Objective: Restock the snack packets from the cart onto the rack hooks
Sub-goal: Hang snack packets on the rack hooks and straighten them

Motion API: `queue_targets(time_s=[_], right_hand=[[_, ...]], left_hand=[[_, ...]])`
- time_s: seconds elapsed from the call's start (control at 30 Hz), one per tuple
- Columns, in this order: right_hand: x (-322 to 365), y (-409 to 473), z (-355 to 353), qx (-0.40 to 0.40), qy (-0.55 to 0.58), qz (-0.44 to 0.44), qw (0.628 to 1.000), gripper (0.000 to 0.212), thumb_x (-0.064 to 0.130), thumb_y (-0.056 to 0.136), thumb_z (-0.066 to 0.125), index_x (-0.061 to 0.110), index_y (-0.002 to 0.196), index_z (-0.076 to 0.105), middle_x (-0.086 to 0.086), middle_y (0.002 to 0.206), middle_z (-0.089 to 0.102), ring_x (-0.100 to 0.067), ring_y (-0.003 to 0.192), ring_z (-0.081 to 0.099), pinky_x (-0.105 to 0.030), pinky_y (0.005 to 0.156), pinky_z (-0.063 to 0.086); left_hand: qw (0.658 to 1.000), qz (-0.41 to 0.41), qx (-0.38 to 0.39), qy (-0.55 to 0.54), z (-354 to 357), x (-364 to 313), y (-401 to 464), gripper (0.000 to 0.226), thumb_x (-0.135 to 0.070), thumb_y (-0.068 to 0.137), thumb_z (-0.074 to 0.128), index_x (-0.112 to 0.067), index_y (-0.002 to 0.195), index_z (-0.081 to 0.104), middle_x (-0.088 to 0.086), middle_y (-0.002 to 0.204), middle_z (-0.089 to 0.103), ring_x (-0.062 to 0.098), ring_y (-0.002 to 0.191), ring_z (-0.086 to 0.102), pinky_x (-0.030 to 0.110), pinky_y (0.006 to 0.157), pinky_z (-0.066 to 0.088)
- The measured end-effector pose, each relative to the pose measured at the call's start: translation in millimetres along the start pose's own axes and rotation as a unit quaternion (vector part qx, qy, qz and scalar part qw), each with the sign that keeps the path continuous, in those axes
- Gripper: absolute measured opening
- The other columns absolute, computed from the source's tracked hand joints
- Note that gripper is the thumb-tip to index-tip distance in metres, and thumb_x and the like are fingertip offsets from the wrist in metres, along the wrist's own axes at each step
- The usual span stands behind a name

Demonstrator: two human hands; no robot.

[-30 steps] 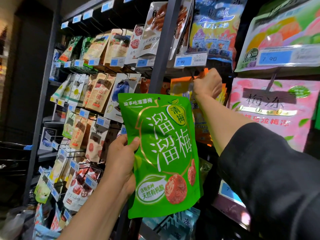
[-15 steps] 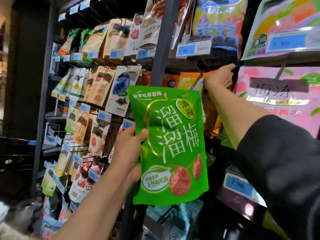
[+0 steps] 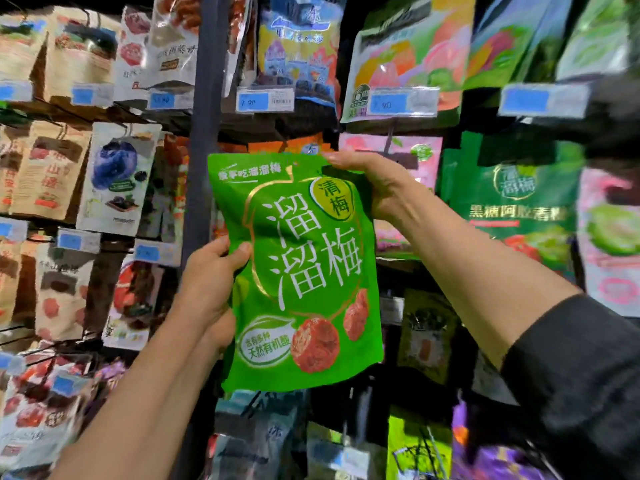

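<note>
Since half a second ago the right hand has left the orange packets at the hooks and come onto the glossy bright-green plastic snack pouch, pinching its upper right corner. That pouch is flat, roughly rectangular and slightly crinkled, printed with white characters and red dried plums, and sits mid-frame, held up in front of the rack. Behind it a dark grey metal rack upright runs top to bottom; shiny hanging packets fill the hooks around, among them a darker green pouch at right and a white blueberry-printed bag at left. Blue-and-white price tags hang in front of the upper packets. The left hand grips the pouch's left edge, thumb on the front. A black sleeve covers the right forearm.
</note>
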State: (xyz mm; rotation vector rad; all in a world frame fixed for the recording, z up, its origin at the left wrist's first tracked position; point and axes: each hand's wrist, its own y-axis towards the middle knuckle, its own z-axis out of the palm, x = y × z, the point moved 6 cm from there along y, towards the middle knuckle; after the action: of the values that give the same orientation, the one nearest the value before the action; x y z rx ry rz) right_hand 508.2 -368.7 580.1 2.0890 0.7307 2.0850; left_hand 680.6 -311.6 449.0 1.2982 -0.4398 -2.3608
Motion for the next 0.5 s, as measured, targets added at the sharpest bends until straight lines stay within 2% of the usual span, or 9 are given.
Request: queue_targets(time_s=[0.13, 0.3, 0.43, 0.5], right_hand=[[4.4, -45.3, -55.1, -0.072, -0.026, 0.021, 0.997, 0.014, 0.003, 0.088, 0.057, 0.011, 0.086, 0.069, -0.005, 0.065, 0.072, -0.018, 0.057, 0.068, -0.031, 0.061, 0.059], [24.1, -97.6, -129.0, -0.170, 0.008, 0.030, 0.985, 0.032, 0.008, 0.087, 0.060, 0.010, 0.058, 0.073, -0.006, 0.064, 0.071, -0.017, 0.056, 0.069, -0.029, 0.056, 0.059], [43.2, -130.4, -170.0, -0.216, 0.012, 0.030, 0.976, 0.010, 0.015, 0.085, 0.064, 0.011, 0.077, 0.068, -0.007, 0.070, 0.072, -0.021, 0.061, 0.070, -0.036, 0.058, 0.060], [51.3, -139.9, -187.8, -0.224, 0.003, 0.023, 0.974, 0.009, 0.017, 0.085, 0.065, 0.011, 0.079, 0.067, -0.007, 0.070, 0.072, -0.021, 0.061, 0.070, -0.037, 0.059, 0.060]], left_hand=[[0.997, -0.041, 0.068, -0.022, 39.6, 25.5, -9.7, 0.023, 0.002, 0.096, 0.042, -0.007, 0.091, 0.062, 0.005, 0.066, 0.071, 0.015, 0.056, 0.068, 0.034, 0.057, 0.059], [0.985, -0.095, 0.127, -0.071, 109.7, 48.5, -22.2, 0.020, 0.001, 0.097, 0.042, -0.005, 0.101, 0.061, 0.011, 0.072, 0.071, 0.021, 0.058, 0.069, 0.035, 0.050, 0.057], [0.977, -0.112, 0.161, -0.084, 162.6, 54.8, -26.8, 0.019, 0.001, 0.097, 0.043, -0.003, 0.106, 0.059, 0.015, 0.077, 0.069, 0.022, 0.057, 0.069, 0.035, 0.049, 0.056], [0.976, -0.111, 0.171, -0.080, 182.9, 60.3, -28.4, 0.018, 0.001, 0.097, 0.043, -0.002, 0.103, 0.059, 0.015, 0.076, 0.068, 0.021, 0.055, 0.068, 0.033, 0.047, 0.055]])
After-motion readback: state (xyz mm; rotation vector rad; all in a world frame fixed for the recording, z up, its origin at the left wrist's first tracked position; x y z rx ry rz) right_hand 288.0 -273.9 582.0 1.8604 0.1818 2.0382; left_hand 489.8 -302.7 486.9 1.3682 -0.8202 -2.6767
